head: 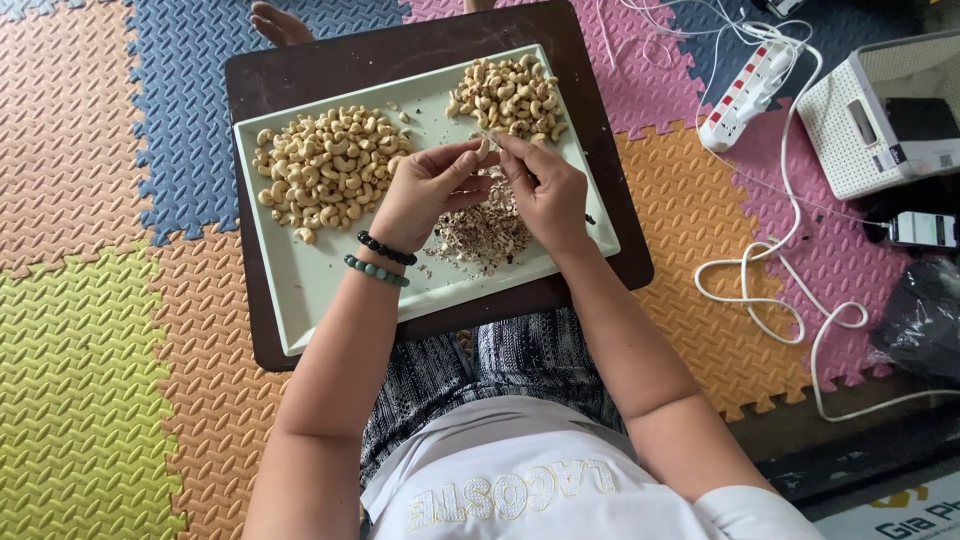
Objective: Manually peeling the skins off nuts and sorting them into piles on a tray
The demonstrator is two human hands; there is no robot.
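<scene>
A pale green rectangular tray [300, 290] lies on a dark brown board [300, 60]. On its left side is a heap of pale peeled cashews [325, 165]; at the far right a smaller heap of browner cashews [510, 95]. A pile of thin skin flakes [480, 235] lies near the tray's middle. My left hand [425, 190], with two bead bracelets at the wrist, pinches a single cashew [483, 148] above the flakes. My right hand [545, 190] meets it, fingertips on the same nut.
Coloured foam puzzle mats [90, 330] cover the floor. A white power strip [745, 95] with white cables [770, 290] lies to the right, beside a white box-shaped device [870, 120] and a black bag [925, 315]. A bare foot [280, 22] shows beyond the board.
</scene>
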